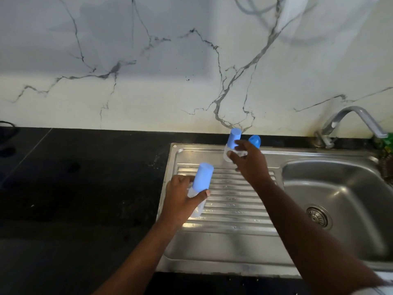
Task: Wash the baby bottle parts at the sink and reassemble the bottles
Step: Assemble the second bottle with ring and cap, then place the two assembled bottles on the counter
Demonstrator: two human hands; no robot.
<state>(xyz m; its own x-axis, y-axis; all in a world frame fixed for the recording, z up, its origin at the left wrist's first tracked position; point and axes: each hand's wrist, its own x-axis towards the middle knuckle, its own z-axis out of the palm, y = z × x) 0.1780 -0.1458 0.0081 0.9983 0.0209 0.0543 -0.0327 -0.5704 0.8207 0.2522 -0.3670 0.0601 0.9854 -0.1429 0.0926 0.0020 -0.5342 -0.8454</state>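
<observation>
My left hand (180, 199) grips a clear baby bottle with a tall blue cap (203, 177), tilted over the left end of the ribbed steel drainboard (234, 209). At the drainboard's far edge my right hand (248, 160) holds the clear body of a second blue-capped bottle (233, 138) between thumb and fingers. Just behind that hand, a third blue piece (255, 140) peeks out; most of it is hidden.
The sink basin (340, 199) with its drain lies to the right, under a steel tap (350, 122). Black countertop (74, 177) spreads to the left. A green item (386, 143) sits at the far right edge, and a marble wall rises behind.
</observation>
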